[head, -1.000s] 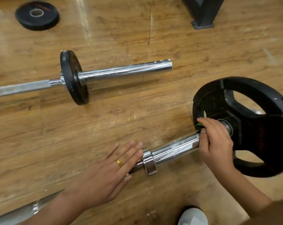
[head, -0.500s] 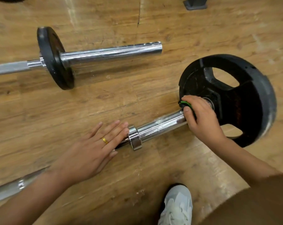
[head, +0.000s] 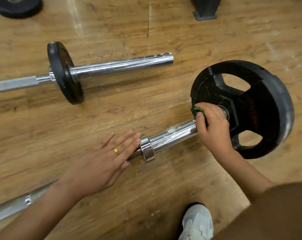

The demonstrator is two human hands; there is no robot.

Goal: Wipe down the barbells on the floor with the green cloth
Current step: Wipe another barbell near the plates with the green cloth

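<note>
Pretty much nothing has moved since half a second ago tbh. Both hands sit at the same spots on the near barbell [head: 164,139]. Only the view has drifted a touch, so the far barbell [head: 120,66] shows a bit lower in frame.

The right hand [head: 214,130] is curled round the green cloth [head: 197,110], which is bunched up on the chrome loading end of the near barbell, right up against the hub of the big black grip plate [head: 268,94]. Only a small bit of green pokes out by the thumb and index finger; the rest is hidden under the hand.

The left hand [head: 101,163] lies flat on the bar, fingers straight and close together, fingertips touching the shiny collar [head: 147,148]. There's a gold ring [head: 116,151] on one finger. The stretch of chrome between the two hands has a whitish smudge on top.

That bar runs from the lower left up to the plate on the right, across the wooden floor [head: 129,104]. The far barbell lies well apart from it and roughly parallel, with a small black plate [head: 64,73] on it and its bare chrome end sticking out to the right.

A loose black plate [head: 15,6] lies flat in the top left corner, and a dark metal rack foot [head: 205,9] sits at the top edge. At the bottom there's a light grey sneaker [head: 197,224], with brown clothing [head: 276,213] in the lower right corner.
</note>
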